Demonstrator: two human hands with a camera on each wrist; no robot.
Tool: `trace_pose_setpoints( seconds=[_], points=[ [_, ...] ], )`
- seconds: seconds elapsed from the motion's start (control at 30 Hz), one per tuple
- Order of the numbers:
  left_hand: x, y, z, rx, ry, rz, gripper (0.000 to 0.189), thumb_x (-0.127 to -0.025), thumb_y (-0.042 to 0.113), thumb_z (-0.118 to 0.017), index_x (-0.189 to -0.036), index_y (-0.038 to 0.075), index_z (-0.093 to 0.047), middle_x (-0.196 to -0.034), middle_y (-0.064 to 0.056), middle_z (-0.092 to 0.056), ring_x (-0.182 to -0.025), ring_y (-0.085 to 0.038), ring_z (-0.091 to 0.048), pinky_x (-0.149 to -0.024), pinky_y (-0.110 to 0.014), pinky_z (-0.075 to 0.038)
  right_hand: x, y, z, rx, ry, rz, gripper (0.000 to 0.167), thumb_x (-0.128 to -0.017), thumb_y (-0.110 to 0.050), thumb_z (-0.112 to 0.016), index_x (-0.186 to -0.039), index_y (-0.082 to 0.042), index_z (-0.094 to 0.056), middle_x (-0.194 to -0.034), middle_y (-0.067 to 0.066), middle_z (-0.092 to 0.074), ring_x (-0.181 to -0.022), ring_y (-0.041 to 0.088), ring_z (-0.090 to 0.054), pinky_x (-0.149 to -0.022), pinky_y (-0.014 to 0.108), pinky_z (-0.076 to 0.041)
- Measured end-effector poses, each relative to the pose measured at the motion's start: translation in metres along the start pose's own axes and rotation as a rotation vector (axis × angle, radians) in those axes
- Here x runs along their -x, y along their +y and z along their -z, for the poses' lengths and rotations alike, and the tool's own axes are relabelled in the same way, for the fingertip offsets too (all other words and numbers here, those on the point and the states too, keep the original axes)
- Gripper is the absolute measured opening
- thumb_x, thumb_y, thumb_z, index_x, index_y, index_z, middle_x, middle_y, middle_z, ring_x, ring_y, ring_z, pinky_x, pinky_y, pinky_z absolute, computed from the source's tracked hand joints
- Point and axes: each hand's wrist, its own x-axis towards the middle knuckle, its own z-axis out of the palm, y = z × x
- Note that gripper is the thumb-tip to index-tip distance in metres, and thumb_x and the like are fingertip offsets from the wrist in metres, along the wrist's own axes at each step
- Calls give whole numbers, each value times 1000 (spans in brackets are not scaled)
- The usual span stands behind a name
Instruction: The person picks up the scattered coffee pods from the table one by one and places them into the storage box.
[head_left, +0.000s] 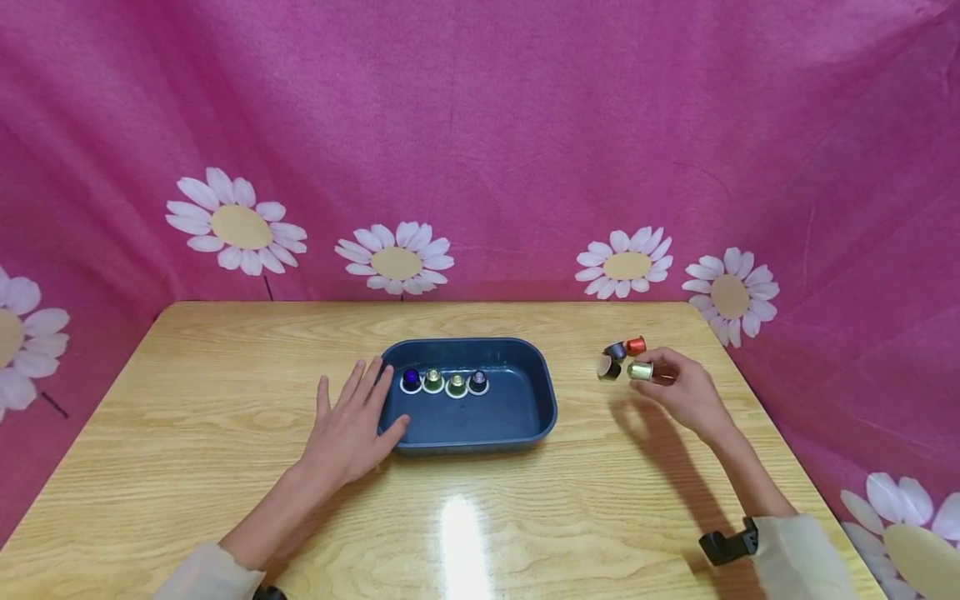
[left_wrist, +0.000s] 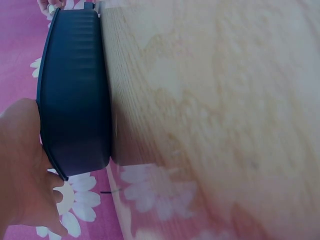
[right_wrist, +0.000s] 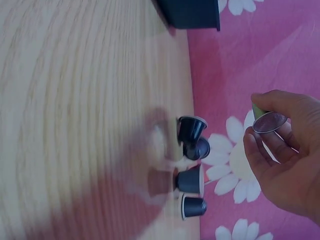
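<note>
My right hand (head_left: 686,396) is raised over the right part of the table and pinches a pale green coffee capsule (head_left: 641,371) between thumb and fingers. Its round foil lid (right_wrist: 270,122) faces the camera in the right wrist view. My left hand (head_left: 356,425) rests at the left rim of a dark blue plastic basin (head_left: 468,446), fingers spread and fairly straight, thumb over the near left corner. Inside the basin a row of several capsules stands lid down: a blue one (head_left: 411,380), green ones (head_left: 457,384) and a dark purple one (head_left: 478,382).
Loose capsules lie on the table by my right hand: a red one (head_left: 636,345), a dark blue one (head_left: 616,351) and a black one (head_left: 610,367). A reddish-brown one (head_left: 663,375) is partly hidden behind my fingers. A pink flowered cloth (head_left: 480,150) hangs behind the wooden table (head_left: 225,400).
</note>
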Motion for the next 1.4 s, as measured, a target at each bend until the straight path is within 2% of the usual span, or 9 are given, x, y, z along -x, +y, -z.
trace_pose_setpoints(
  seconds=[0.27,0.6,0.73,1.07,1.4],
  points=[
    [0,1,0,3,5,-2,78,-97,49,-55,-156,3,-31,-162,-18,-22,-150,-37,-15,-111,-69,0,-4,-14,-6,-6,-27,12,30,-87,-6,-77,-112,2,-65,-105,19,-69,-96,27,-67,-74,20,-54],
    [-1,0,0,-7,3,-5,78,-98,50,-53,-156,3,-31,-162,-18,-23,-149,-37,-15,-111,-69,-1,-7,-24,-14,-58,-68,39,29,-89,-6,-75,-114,2,-64,-113,22,-64,-102,35,-65,-75,21,-55],
    [-1,0,0,-5,-4,-1,78,-98,51,-53,-156,3,-30,-163,-18,-22,-150,-36,-13,-111,-69,-1,-9,-29,-18,-90,-80,46,29,-88,-3,-75,-115,3,-64,-113,22,-63,-103,36,-66,-76,23,-56],
    [0,0,0,-2,-2,2,78,-98,50,-53,-156,3,-31,-163,-17,-22,-149,-36,-15,-111,-69,-1,-13,-40,-30,-92,-92,63,29,-87,-4,-77,-113,1,-65,-108,19,-64,-100,36,-67,-76,24,-56],
    [0,1,0,-3,-6,4,78,-98,50,-53,-156,3,-30,-163,-17,-21,-150,-36,-14,-111,-69,0,-21,-53,-45,-157,-110,90,29,-86,-3,-77,-112,3,-65,-102,18,-68,-92,27,-69,-76,22,-55]
  ],
)
